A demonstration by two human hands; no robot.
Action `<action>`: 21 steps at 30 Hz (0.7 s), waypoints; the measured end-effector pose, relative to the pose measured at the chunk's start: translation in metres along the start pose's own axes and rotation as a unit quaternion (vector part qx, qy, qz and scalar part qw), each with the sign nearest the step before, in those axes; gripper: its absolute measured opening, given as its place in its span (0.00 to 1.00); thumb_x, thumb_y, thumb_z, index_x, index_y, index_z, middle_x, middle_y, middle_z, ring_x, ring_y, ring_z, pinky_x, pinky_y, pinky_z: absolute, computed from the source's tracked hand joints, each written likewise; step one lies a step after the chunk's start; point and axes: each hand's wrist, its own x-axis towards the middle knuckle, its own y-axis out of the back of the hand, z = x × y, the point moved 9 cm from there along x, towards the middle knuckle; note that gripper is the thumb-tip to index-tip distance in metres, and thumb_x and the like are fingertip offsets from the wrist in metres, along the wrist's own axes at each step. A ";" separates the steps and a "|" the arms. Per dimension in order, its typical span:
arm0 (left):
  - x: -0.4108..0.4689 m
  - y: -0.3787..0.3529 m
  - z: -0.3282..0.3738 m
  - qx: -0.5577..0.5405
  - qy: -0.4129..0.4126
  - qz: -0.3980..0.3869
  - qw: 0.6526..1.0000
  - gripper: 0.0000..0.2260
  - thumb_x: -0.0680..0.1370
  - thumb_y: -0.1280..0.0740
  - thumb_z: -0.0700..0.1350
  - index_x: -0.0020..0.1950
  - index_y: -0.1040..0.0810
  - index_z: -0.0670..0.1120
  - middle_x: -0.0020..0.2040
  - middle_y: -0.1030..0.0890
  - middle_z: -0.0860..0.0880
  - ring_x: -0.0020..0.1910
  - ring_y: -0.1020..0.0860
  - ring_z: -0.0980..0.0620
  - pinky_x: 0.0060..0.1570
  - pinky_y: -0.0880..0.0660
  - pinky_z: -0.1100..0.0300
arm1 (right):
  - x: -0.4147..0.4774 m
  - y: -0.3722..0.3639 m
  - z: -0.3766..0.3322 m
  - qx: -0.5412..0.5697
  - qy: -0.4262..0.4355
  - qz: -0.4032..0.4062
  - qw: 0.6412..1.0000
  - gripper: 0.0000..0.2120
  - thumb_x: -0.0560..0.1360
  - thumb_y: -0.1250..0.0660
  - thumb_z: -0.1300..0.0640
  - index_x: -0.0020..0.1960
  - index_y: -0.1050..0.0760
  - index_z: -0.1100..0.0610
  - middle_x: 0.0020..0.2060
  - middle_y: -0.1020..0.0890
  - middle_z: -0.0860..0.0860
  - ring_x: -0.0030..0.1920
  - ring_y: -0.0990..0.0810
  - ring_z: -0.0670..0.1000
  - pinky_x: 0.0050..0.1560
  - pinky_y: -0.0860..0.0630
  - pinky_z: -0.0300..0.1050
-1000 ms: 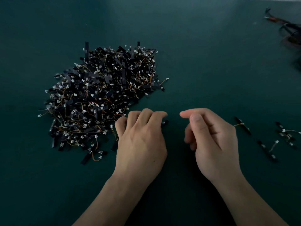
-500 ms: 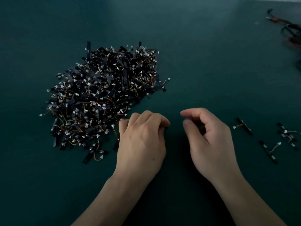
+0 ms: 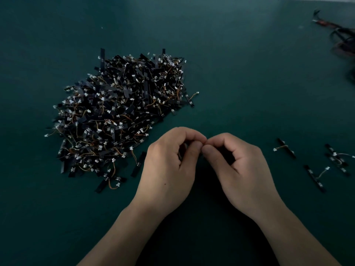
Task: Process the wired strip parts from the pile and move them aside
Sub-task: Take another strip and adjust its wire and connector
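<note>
Barely started: large pile of wired strip parts [image 3: 119, 116], few set-aside strips [image 3: 315, 177]
Left hand [image 3: 169, 167] and right hand [image 3: 244, 169] meet fingertip to fingertip just right of the pile, curled as if pinching; whether they hold a part I cannot tell

No text, label, brand or number can be read anywhere.

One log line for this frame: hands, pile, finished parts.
left hand: fingers curled, tips meeting right hand | held item: hidden | pile: left of hands | set-aside parts: right of hands
</note>
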 end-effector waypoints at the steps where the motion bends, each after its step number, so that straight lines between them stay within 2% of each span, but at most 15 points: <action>1: 0.000 0.002 -0.001 -0.006 0.006 0.012 1.000 0.07 0.82 0.30 0.41 0.51 0.17 0.54 0.43 0.17 0.60 0.44 0.18 0.55 0.41 0.23 0.65 | 0.000 0.001 0.001 -0.001 -0.001 0.005 1.000 0.05 0.82 0.32 0.48 0.48 0.20 0.43 0.38 0.16 0.44 0.35 0.19 0.47 0.33 0.25 0.41; 3: 0.000 0.010 -0.004 -0.023 0.016 0.050 0.998 0.08 0.83 0.31 0.41 0.51 0.17 0.54 0.43 0.17 0.59 0.42 0.19 0.56 0.40 0.25 0.69 | 0.000 0.003 0.001 -0.001 -0.005 0.005 1.000 0.06 0.82 0.34 0.46 0.46 0.21 0.43 0.35 0.18 0.45 0.31 0.21 0.48 0.31 0.26 0.44; 6: 0.002 0.017 -0.006 -0.054 0.030 0.088 0.994 0.07 0.83 0.31 0.43 0.54 0.18 0.56 0.44 0.17 0.58 0.42 0.19 0.55 0.40 0.25 0.71 | 0.000 0.000 0.001 -0.005 -0.005 -0.013 1.000 0.08 0.82 0.36 0.44 0.45 0.23 0.43 0.33 0.19 0.47 0.28 0.24 0.48 0.27 0.29 0.40; 9: 0.002 0.015 -0.007 -0.080 0.044 0.073 0.993 0.09 0.83 0.33 0.53 0.63 0.22 0.55 0.43 0.16 0.54 0.40 0.18 0.54 0.39 0.24 0.66 | 0.000 0.005 0.002 0.030 -0.013 0.012 0.999 0.09 0.82 0.36 0.45 0.45 0.23 0.43 0.33 0.19 0.49 0.28 0.25 0.49 0.27 0.28 0.44; 11: 0.003 0.009 -0.001 -0.064 0.022 0.033 0.997 0.09 0.82 0.36 0.55 0.53 0.19 0.54 0.38 0.18 0.52 0.36 0.20 0.54 0.36 0.25 0.63 | 0.000 0.010 0.001 0.057 -0.011 0.035 0.998 0.10 0.82 0.37 0.45 0.44 0.23 0.45 0.34 0.19 0.49 0.30 0.24 0.51 0.29 0.27 0.46; 13: 0.001 0.000 0.005 -0.042 0.000 -0.009 0.999 0.12 0.82 0.37 0.51 0.41 0.21 0.50 0.33 0.22 0.48 0.32 0.24 0.52 0.32 0.28 0.60 | -0.001 0.012 -0.001 0.075 -0.004 0.043 0.996 0.10 0.82 0.37 0.46 0.44 0.23 0.45 0.34 0.20 0.49 0.30 0.25 0.53 0.29 0.27 0.48; 14: 0.001 -0.003 0.006 -0.039 -0.005 -0.024 0.999 0.13 0.83 0.36 0.49 0.39 0.22 0.48 0.31 0.24 0.47 0.30 0.26 0.51 0.31 0.29 0.59 | -0.001 0.012 -0.002 0.083 -0.003 0.041 0.996 0.10 0.82 0.37 0.46 0.44 0.23 0.45 0.34 0.20 0.50 0.30 0.25 0.54 0.29 0.27 0.51; 18: 0.001 -0.003 0.009 -0.056 -0.017 -0.036 0.998 0.15 0.83 0.36 0.49 0.38 0.21 0.47 0.30 0.25 0.47 0.29 0.28 0.53 0.29 0.33 0.62 | -0.002 0.010 -0.001 0.113 -0.013 0.029 0.993 0.10 0.80 0.37 0.45 0.43 0.24 0.46 0.33 0.22 0.54 0.32 0.27 0.61 0.29 0.30 0.57; 21: 0.002 -0.002 0.008 -0.048 -0.016 -0.028 0.998 0.15 0.82 0.35 0.47 0.37 0.21 0.44 0.29 0.27 0.47 0.28 0.30 0.53 0.28 0.34 0.62 | -0.002 0.009 -0.002 0.131 -0.015 0.027 0.991 0.09 0.79 0.35 0.46 0.43 0.23 0.48 0.33 0.23 0.56 0.33 0.28 0.63 0.30 0.31 0.57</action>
